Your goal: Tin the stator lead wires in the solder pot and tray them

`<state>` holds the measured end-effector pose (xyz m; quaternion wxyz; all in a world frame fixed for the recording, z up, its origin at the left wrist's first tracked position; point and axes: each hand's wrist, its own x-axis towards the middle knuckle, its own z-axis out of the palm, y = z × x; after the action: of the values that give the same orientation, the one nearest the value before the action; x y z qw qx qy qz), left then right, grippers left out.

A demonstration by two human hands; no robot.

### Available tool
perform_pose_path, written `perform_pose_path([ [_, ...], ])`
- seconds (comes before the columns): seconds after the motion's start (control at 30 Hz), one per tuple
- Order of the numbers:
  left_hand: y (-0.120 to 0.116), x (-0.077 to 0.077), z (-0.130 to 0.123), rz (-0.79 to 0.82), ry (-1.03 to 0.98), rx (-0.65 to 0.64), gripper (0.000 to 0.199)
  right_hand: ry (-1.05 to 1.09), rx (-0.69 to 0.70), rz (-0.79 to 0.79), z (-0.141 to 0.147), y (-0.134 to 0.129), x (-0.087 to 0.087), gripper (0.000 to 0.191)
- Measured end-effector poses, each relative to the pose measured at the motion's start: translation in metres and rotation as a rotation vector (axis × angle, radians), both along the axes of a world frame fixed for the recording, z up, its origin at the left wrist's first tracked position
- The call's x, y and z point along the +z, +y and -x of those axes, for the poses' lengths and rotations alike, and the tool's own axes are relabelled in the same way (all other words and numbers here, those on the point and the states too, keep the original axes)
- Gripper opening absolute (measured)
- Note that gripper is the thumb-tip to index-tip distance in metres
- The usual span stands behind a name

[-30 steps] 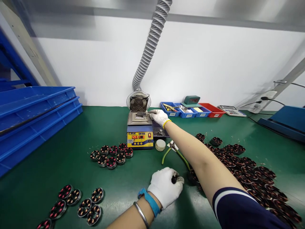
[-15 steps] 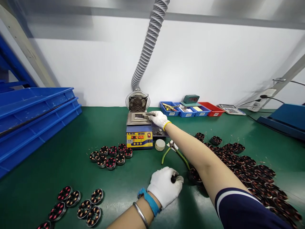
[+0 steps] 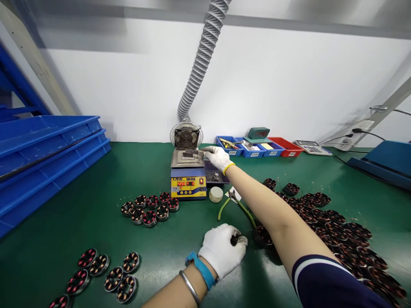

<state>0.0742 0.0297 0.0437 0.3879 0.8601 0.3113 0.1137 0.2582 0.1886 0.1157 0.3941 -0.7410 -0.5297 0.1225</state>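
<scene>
My right hand (image 3: 217, 159), in a white glove with a yellow cuff, is closed around a flat metal scraper (image 3: 193, 152). The scraper lies across the small square bath of the solder pot (image 3: 188, 182), which has red digits on its yellow panel. My left hand (image 3: 222, 250), also gloved, rests low over the green table with its fingers curled. Something dark shows between thumb and fingers; whether it is a held part or blackened glove tips I cannot make out. Green-handled cutters (image 3: 224, 209) and a round white tin (image 3: 215, 194) sit between the hands.
Wound motor stators (image 3: 150, 218) stand left of the pot, with more stators (image 3: 113, 279) at front left. A large pile of copper-wound stators (image 3: 334, 231) covers the right. Blue trays (image 3: 51, 171) are stacked left. Small bins (image 3: 253, 149) line the wall; a duct (image 3: 201, 60) hangs above the fan.
The scraper has moved left across the solder bath, and my right hand has turned slightly. My left hand keeps its place. The digits on the pot's display differ.
</scene>
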Motion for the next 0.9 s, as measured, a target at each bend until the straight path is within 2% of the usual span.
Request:
perform_pose_path([
  [0.2, -0.001, -0.002, -0.001, -0.011, 0.001, 0.001, 0.03, -0.145, -0.035, -0.055, 0.02, -0.004, 0.04, 0.031],
  [0.33, 0.0, -0.005, -0.002, -0.021, 0.0, -0.003, 0.031, -0.292, -0.039, -0.001, 0.047, 0.005, 0.065, 0.026],
  [0.43, 0.0, -0.004, -0.002, -0.016, 0.01, -0.008, 0.031, -0.442, -0.065, 0.064, 0.067, 0.015, 0.076, 0.029],
  [0.67, -0.001, 0.003, -0.001, -0.01, 0.049, -0.026, 0.03, -0.484, -0.031, 0.148, 0.095, 0.03, 0.078, 0.03],
  [0.9, 0.001, 0.003, -0.001, -0.018, 0.045, -0.032, 0.03, -0.478, -0.018, 0.17, 0.098, 0.027, 0.071, 0.028],
])
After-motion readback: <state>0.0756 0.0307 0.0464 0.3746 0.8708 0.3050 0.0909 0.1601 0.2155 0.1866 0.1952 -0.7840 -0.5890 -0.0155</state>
